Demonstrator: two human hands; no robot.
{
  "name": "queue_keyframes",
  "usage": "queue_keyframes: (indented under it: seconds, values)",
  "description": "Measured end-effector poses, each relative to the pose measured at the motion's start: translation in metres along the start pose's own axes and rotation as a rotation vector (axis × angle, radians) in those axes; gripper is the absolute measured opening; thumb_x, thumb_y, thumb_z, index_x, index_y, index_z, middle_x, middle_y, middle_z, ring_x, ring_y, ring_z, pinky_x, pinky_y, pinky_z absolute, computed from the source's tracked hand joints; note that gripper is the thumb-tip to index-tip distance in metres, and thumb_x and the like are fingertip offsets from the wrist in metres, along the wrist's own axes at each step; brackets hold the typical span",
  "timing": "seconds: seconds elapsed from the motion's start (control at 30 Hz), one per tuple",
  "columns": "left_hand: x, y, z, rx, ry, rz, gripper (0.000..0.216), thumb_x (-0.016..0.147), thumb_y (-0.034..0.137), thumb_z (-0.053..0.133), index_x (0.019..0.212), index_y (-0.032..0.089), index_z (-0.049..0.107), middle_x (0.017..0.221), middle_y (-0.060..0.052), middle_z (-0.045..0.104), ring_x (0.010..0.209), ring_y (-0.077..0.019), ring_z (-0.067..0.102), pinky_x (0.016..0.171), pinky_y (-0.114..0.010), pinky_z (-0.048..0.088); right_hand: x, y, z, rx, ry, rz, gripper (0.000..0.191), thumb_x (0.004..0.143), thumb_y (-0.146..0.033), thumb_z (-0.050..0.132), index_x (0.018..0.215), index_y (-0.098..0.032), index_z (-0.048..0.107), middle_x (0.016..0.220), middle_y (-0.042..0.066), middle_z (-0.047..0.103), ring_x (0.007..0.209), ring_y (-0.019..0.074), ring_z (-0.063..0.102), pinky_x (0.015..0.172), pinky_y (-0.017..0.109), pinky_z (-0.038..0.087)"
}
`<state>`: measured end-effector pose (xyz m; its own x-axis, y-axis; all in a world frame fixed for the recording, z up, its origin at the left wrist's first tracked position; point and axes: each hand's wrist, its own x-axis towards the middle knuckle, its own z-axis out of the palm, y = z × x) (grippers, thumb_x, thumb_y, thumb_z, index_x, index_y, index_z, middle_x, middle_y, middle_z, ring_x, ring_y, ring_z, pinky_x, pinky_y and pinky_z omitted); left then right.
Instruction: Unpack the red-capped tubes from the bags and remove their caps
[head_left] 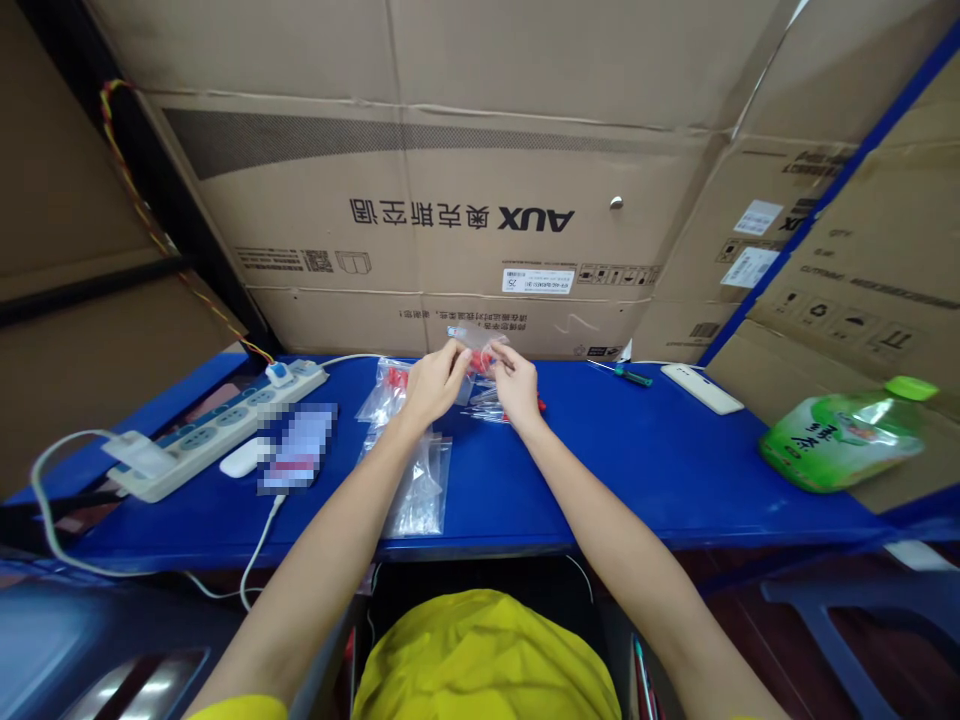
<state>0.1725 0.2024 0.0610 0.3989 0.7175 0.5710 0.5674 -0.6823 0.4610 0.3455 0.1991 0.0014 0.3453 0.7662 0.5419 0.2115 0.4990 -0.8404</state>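
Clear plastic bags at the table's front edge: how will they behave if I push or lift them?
The clear plastic bags will probably be floppy, as their film looks thin and wrinkled. They look nearly flat, so they're likely light. Their shiny surfaces suggest they may slide over each other or the smooth blue table.

The left grip (437, 384) and right grip (517, 385) hold a clear bag (471, 340) with red pieces (481, 361) above a blue table (600, 465).

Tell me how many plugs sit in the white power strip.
2: a white charger at the near end of the power strip, and a blue-and-white plug toward its far end. No others show.
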Motion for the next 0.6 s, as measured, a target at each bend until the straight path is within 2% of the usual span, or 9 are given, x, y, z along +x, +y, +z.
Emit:
queue_keyframes:
  seconds: [0.1, 0.17, 0.23, 0.3, 0.37, 0.43, 0.53, 0.6]
  values:
    - [0.003, -0.005, 0.008, -0.227, -0.147, -0.187, 0.068, 0.108, 0.065, 0.027, 0.078, 0.021, 0.069, 0.073, -0.007, 0.073, 0.071, -0.0224, 0.069, 0.071, -0.032, 0.046, 0.004, -0.007, -0.006, 0.115, 0.061, 0.015, 0.042, 0.096, -0.038, 0.06, 0.131, -0.02, 0.072, 0.134, 0.01, 0.074, 0.129, 0.0249, 0.069, 0.113, 0.045, 0.055]
    - [0.006, -0.008, 0.017, -0.517, -0.211, -0.297, 0.075, 0.103, 0.076, 0.029, 0.083, 0.019, 0.072, 0.079, -0.01, 0.076, 0.069, -0.0221, 0.07, 0.068, -0.033, 0.049, 0.005, -0.015, -0.008, 0.217, 0.061, 0.039, 0.042, 0.093, -0.041, 0.065, 0.13, -0.022, 0.073, 0.135, 0.009, 0.073, 0.13, 0.0258, 0.068, 0.111, 0.046, 0.056]
    - [0.008, -0.01, 0.025, -0.794, -0.167, -0.353, 0.072, 0.097, 0.081, 0.042, 0.101, 0.017, 0.074, 0.095, -0.012, 0.078, 0.077, -0.023, 0.073, 0.067, -0.032, 0.052, 0.003, -0.024, -0.006, 0.297, 0.035, 0.081, 0.043, 0.088, -0.044, 0.072, 0.127, -0.024, 0.073, 0.133, 0.008, 0.074, 0.129, 0.0272, 0.067, 0.107, 0.047, 0.058]
    - [0.01, -0.01, 0.03, -0.961, -0.062, -0.362, 0.066, 0.091, 0.078, 0.06, 0.113, 0.017, 0.072, 0.107, -0.013, 0.077, 0.087, -0.0228, 0.073, 0.071, -0.032, 0.055, 0.0, -0.031, -0.002, 0.325, -0.009, 0.119, 0.045, 0.083, -0.047, 0.078, 0.122, -0.025, 0.075, 0.129, 0.007, 0.076, 0.127, 0.0289, 0.067, 0.103, 0.047, 0.06]
    - [0.012, -0.011, 0.031, -1.022, 0.027, -0.346, 0.06, 0.087, 0.069, 0.073, 0.117, 0.017, 0.071, 0.114, -0.013, 0.076, 0.092, -0.0216, 0.072, 0.077, -0.031, 0.058, -0.003, -0.034, 0.002, 0.327, -0.057, 0.14, 0.045, 0.08, -0.047, 0.081, 0.118, -0.025, 0.076, 0.125, 0.006, 0.076, 0.123, 0.029, 0.068, 0.101, 0.046, 0.061]
    - [0.012, -0.011, 0.03, -1.037, 0.074, -0.33, 0.056, 0.086, 0.062, 0.078, 0.119, 0.017, 0.072, 0.118, -0.012, 0.076, 0.094, -0.0204, 0.071, 0.08, -0.031, 0.059, -0.005, -0.034, 0.005, 0.321, -0.095, 0.155, 0.044, 0.08, -0.046, 0.079, 0.117, -0.024, 0.076, 0.122, 0.006, 0.075, 0.115, 0.0262, 0.069, 0.095, 0.041, 0.062]
    - [0.012, -0.013, 0.027, -1.044, 0.1, -0.329, 0.051, 0.086, 0.055, 0.079, 0.12, 0.018, 0.074, 0.118, -0.01, 0.076, 0.094, -0.0197, 0.071, 0.079, -0.03, 0.06, -0.003, -0.028, 0.005, 0.257, -0.096, 0.182, 0.039, 0.081, -0.044, 0.073, 0.114, -0.023, 0.075, 0.119, 0.006, 0.07, 0.094, 0.019, 0.068, 0.074, 0.03, 0.062]
    - [0.011, -0.014, 0.025, -1.03, 0.097, -0.327, 0.048, 0.086, 0.051, 0.08, 0.12, 0.018, 0.075, 0.113, -0.009, 0.077, 0.09, -0.0186, 0.071, 0.079, -0.03, 0.06, -0.001, -0.024, 0.002, 0.192, -0.089, 0.202, 0.034, 0.08, -0.041, 0.071, 0.108, -0.023, 0.076, 0.113, 0.004, 0.065, 0.078, 0.0136, 0.063, 0.06, 0.024, 0.056]
